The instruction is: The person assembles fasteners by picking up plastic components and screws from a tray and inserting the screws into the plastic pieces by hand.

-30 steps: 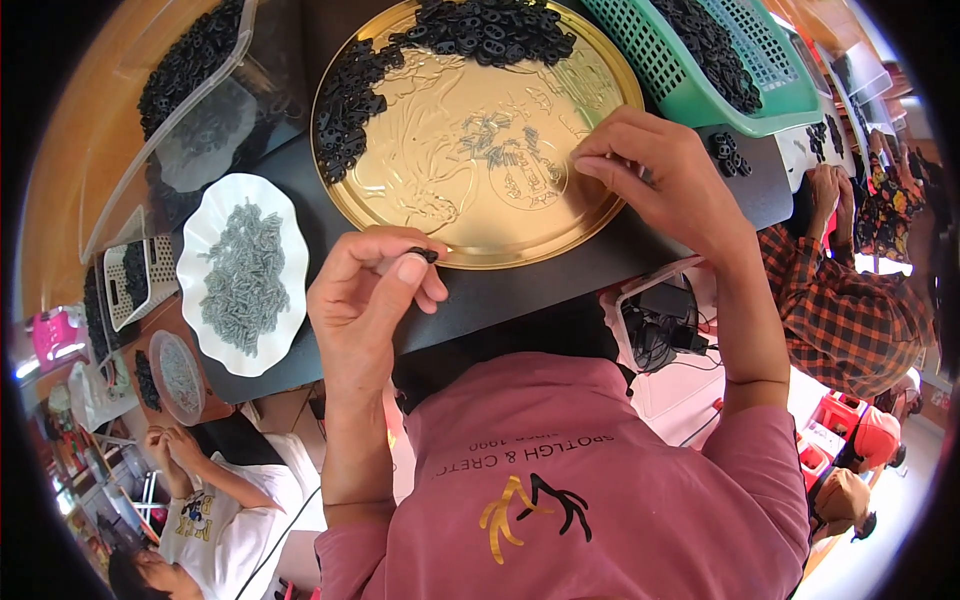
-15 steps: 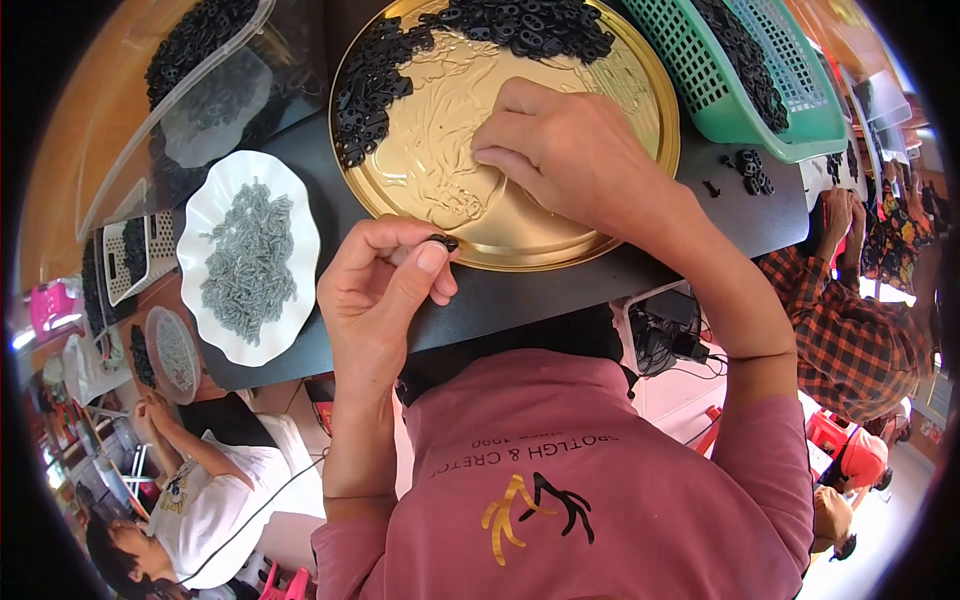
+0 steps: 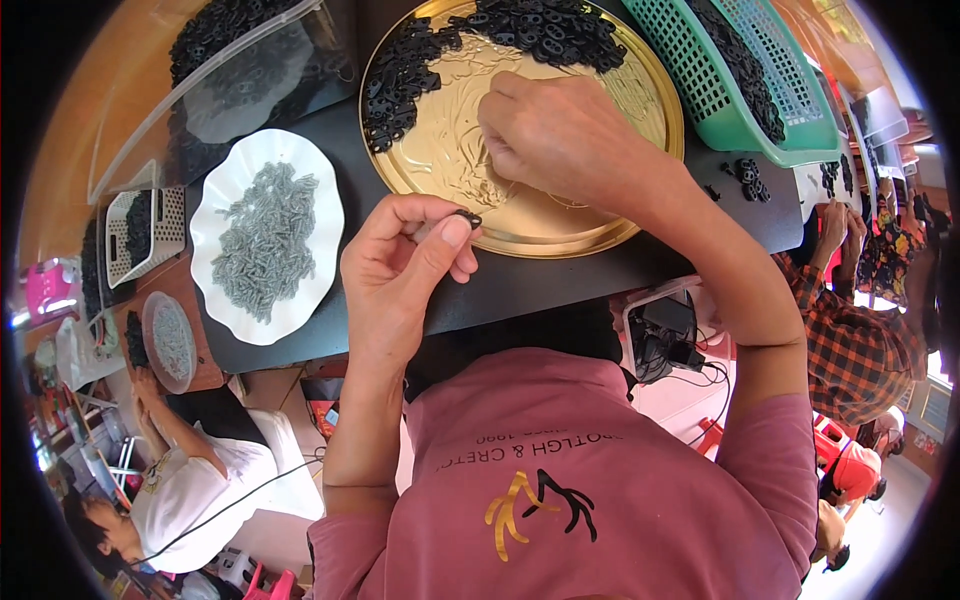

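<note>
My left hand (image 3: 392, 270) is raised just off the near rim of a round gold tray (image 3: 530, 243). Between its thumb and forefinger it pinches a small black plastic piece (image 3: 468, 217). Over the middle of the tray is my right hand (image 3: 560, 135), its fingers curled together and pointing down; whatever they hold, if anything, is hidden behind the hand. Loose black plastic pieces (image 3: 555, 35), flat with holes, lie heaped along the tray's far and left sides. Left of my left hand stands a white wavy-edged dish (image 3: 212, 285) with many small grey, rod-like parts (image 3: 265, 240) in it.
A green basket (image 3: 715, 110) of black pieces stands at the far right, with a few loose pieces (image 3: 750, 180) beside it. At far left is a clear bin (image 3: 245, 80) of black pieces. Other people sit left and right. Cables (image 3: 665, 335) hang below the table edge.
The view has shifted a little, moving the tray and dish rightward and up in the picture. My left hand keeps its pinch on the black piece. My right hand's fingers are curled further in.
</note>
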Demonstrator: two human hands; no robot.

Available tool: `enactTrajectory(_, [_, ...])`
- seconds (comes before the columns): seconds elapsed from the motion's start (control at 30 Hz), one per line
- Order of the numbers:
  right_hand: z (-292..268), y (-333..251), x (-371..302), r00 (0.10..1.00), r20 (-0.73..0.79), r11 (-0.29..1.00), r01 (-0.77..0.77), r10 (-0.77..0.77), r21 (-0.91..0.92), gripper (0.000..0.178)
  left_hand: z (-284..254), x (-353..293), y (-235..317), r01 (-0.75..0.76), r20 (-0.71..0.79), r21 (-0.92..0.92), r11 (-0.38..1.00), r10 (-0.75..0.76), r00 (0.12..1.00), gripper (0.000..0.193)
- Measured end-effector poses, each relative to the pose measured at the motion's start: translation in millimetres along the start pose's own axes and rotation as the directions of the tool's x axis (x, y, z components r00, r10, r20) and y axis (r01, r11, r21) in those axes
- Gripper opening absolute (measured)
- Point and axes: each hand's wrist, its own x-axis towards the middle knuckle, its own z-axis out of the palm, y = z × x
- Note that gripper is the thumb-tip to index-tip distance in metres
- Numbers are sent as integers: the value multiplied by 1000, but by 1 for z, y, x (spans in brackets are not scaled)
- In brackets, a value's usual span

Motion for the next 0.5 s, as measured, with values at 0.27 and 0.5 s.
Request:
enactTrajectory(0.27, [-37,-15,-15,922,2,732,-309,388,608,13,7,4,6,53,14,-137,989,-51,999,14])
enactTrajectory(0.5, [-48,-34,-37,828,291,70,-366,479,928,18,17,7,5,42,17,-142,989,-40,999,14])
